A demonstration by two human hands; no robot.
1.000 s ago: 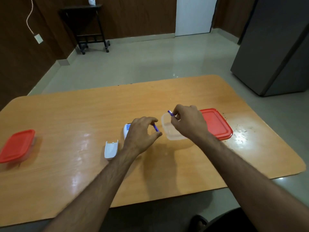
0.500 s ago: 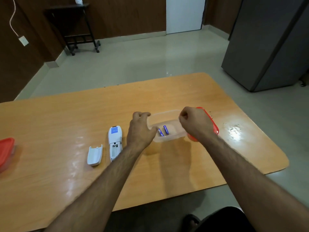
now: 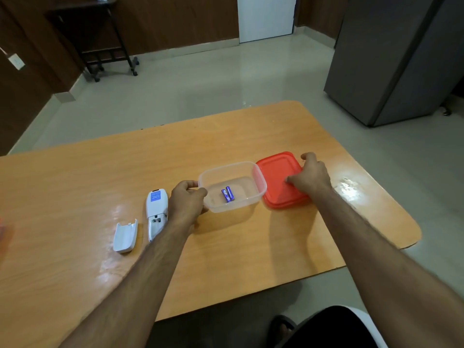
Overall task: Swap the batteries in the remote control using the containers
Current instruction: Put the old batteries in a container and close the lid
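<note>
While the left hand [image 3: 187, 202] curls around the near-left corner of the clear tub [image 3: 232, 187], seemingly to steady it, the right hand [image 3: 310, 175] grips the red lid [image 3: 276, 172] lying just beside it toward the desk's [image 3: 226, 247] right edge, probably to close the tub. Two blue batteries [image 3: 227, 194] lie side by side inside. Left of the tub, the remote [image 3: 156, 212] lies face down with its compartment empty, its cover [image 3: 125, 236] alongside.

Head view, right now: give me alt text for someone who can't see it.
A person's left hand grips the rim of a clear container holding two blue batteries, while the right hand grasps the red lid beside it. On the wooden table, an open white remote and its battery cover lie to the left.
</note>
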